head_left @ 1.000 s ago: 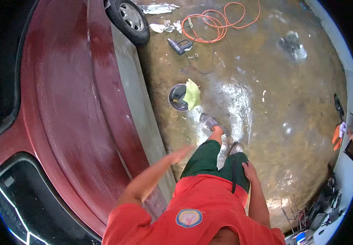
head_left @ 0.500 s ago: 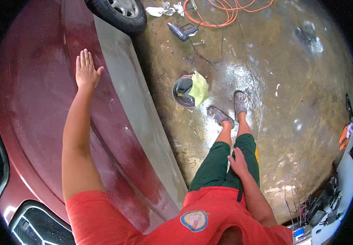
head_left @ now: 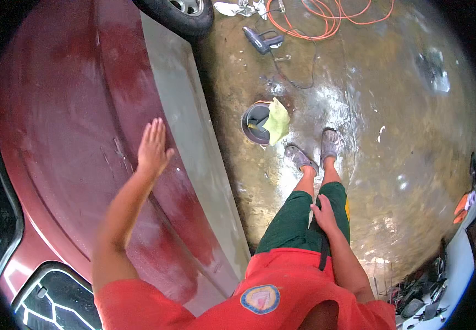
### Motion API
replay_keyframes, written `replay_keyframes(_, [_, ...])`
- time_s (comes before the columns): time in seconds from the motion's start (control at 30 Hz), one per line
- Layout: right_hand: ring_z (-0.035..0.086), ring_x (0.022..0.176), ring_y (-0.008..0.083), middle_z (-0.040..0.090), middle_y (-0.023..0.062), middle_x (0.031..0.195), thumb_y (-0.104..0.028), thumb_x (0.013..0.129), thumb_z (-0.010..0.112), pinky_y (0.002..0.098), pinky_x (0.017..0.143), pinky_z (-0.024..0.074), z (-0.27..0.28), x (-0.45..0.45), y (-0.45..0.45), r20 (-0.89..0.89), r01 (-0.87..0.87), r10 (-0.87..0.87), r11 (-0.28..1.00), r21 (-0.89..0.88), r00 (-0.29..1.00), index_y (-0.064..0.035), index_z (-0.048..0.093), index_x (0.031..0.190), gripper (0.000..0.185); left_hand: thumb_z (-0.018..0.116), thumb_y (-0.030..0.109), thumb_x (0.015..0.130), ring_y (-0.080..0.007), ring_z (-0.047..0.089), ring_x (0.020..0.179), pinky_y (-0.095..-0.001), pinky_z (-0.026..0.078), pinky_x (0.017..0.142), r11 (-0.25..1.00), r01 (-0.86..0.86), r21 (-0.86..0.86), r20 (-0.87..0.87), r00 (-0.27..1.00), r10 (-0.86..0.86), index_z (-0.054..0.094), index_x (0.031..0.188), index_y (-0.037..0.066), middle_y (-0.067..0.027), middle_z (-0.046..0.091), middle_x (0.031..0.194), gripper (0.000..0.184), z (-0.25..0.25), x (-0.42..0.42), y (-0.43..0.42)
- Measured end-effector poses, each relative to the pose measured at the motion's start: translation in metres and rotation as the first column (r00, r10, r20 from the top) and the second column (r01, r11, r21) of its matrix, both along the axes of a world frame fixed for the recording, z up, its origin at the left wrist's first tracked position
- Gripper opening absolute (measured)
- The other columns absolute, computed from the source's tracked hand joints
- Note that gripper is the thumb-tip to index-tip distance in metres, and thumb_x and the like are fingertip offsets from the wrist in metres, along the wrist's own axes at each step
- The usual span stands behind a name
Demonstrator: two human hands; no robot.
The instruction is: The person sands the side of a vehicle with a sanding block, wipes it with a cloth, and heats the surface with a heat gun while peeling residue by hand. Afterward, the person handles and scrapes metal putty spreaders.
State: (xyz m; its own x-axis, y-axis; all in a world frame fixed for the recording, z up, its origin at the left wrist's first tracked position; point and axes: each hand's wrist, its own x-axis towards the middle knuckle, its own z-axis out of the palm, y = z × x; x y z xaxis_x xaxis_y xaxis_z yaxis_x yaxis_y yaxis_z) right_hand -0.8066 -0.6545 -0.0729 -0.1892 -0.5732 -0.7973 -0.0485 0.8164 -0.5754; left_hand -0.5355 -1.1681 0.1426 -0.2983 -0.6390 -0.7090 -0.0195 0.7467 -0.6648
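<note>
The left hand [head_left: 152,147] is laid flat against the side of a dark red car [head_left: 67,137], its fingers straight and held nearly together, the thumb set apart. The panel under it fills the left of the view, and its lower edge is bordered by a grey band [head_left: 188,104] just beside the hand. The right hand [head_left: 325,214], loosely open, is rested on the green shorts [head_left: 287,225]. On the wet floor [head_left: 403,126] beyond the feet, a bucket [head_left: 245,129] is partly covered by a yellow-green cloth [head_left: 278,121]; farther off, a gun-shaped tool [head_left: 259,41] is seen near a coiled orange hose [head_left: 332,28].
</note>
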Motion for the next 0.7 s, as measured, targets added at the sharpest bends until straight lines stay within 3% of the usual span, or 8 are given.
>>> replay_keyframes(0.13, [0.038, 0.141, 0.0401, 0.041, 0.029, 0.148, -0.029, 0.092, 0.065, 0.0423, 0.118, 0.0291, 0.001, -0.014, -0.001, -0.009, -0.021, 0.022, 0.999, 0.046, 1.0, 0.0082, 0.046, 0.138, 0.062, 0.029, 0.055, 0.103, -0.0265, 0.01, 0.154, -0.0417, 0.009, 0.125, 0.945, 0.044, -0.325, -0.013, 0.999, -0.051, 0.018, 0.158, 0.003, -0.0122, 0.016, 0.166, 0.077, 0.022, -0.076, -0.096])
replay_keyframes(0.3, [0.036, 0.142, 0.0392, 0.04, 0.0284, 0.149, -0.03, 0.092, 0.065, 0.0416, 0.118, 0.0286, -0.007, -0.017, -0.001, 0.02, -0.066, 0.066, 0.997, 0.05, 0.998, 0.0075, 0.047, 0.138, 0.062, 0.03, 0.057, 0.102, -0.0233, 0.01, 0.154, -0.0406, 0.007, 0.125, 0.874, -0.005, -0.486, -0.105, 0.993, -0.052, 0.017, 0.158, 0.003, -0.0106, 0.016, 0.166, 0.079, -0.007, -0.087, -0.136])
replay_keyframes(0.47, [0.039, 0.14, 0.0398, 0.043, 0.0285, 0.147, -0.031, 0.092, 0.066, 0.0411, 0.117, 0.0296, -0.007, -0.03, -0.011, 0.005, -0.158, 0.158, 0.987, -0.02, 0.987, 0.0076, 0.048, 0.137, 0.062, 0.035, 0.053, 0.1, -0.0267, 0.017, 0.153, -0.0408, 0.007, 0.125, 0.996, 0.077, -0.043, -0.03, 0.997, -0.078, 0.02, 0.156, -0.002, -0.0135, 0.021, 0.164, 0.08, -0.067, -0.023, -0.051])
replay_keyframes(0.53, [0.041, 0.138, 0.0395, 0.045, 0.0279, 0.144, -0.031, 0.093, 0.064, 0.0413, 0.117, 0.0308, -0.004, -0.038, -0.021, 0.025, -0.127, 0.128, 0.991, -0.036, 0.991, 0.0072, 0.048, 0.136, 0.06, 0.048, 0.053, 0.095, -0.031, 0.022, 0.151, -0.0449, 0.011, 0.125, 0.997, 0.025, 0.07, -0.154, 0.988, -0.014, 0.022, 0.154, -0.005, -0.0191, 0.025, 0.162, 0.087, -0.171, 0.07, 0.014])
replay_keyframes(0.57, [0.042, 0.138, 0.0389, 0.046, 0.0275, 0.144, -0.03, 0.093, 0.064, 0.0413, 0.116, 0.0319, -0.004, -0.043, -0.025, -0.058, -0.218, 0.215, 0.974, -0.056, 0.975, 0.007, 0.049, 0.135, 0.058, 0.053, 0.051, 0.094, -0.033, 0.023, 0.15, -0.0463, 0.013, 0.124, 0.888, -0.367, 0.278, -0.144, 0.898, 0.416, 0.025, 0.152, -0.007, -0.023, 0.027, 0.16, 0.087, -0.154, 0.031, 0.061])
replay_keyframes(0.6, [0.043, 0.137, 0.0393, 0.047, 0.0273, 0.143, -0.03, 0.093, 0.064, 0.0415, 0.115, 0.0331, -0.003, -0.048, -0.029, -0.076, -0.244, 0.238, 0.966, -0.084, 0.968, 0.0071, 0.049, 0.135, 0.058, 0.056, 0.051, 0.093, -0.0349, 0.025, 0.149, -0.0469, 0.015, 0.124, 0.78, -0.512, 0.36, -0.183, 0.781, 0.597, 0.026, 0.151, -0.009, -0.0247, 0.029, 0.158, 0.088, -0.167, 0.03, 0.111])
replay_keyframes(0.67, [0.045, 0.134, 0.0402, 0.048, 0.0272, 0.141, -0.029, 0.092, 0.065, 0.0419, 0.113, 0.035, -0.004, -0.064, -0.046, -0.124, -0.306, 0.29, 0.943, -0.13, 0.949, 0.0067, 0.05, 0.133, 0.056, 0.056, 0.052, 0.093, -0.0372, 0.032, 0.145, -0.0476, 0.022, 0.121, 0.706, -0.481, 0.52, -0.318, 0.658, 0.683, 0.035, 0.148, -0.007, -0.0256, 0.033, 0.156, 0.084, -0.186, 0.022, 0.211])
replay_keyframes(0.7, [0.046, 0.133, 0.0408, 0.05, 0.0271, 0.139, -0.028, 0.091, 0.065, 0.0422, 0.113, 0.0358, -0.003, -0.071, -0.054, -0.15, -0.338, 0.318, 0.93, -0.143, 0.936, 0.0062, 0.051, 0.132, 0.055, 0.054, 0.05, 0.095, -0.0395, 0.037, 0.141, -0.0473, 0.027, 0.118, 0.36, -0.649, 0.671, -0.095, 0.406, 0.909, 0.04, 0.145, -0.007, -0.0277, 0.038, 0.152, 0.077, -0.15, -0.023, 0.221])
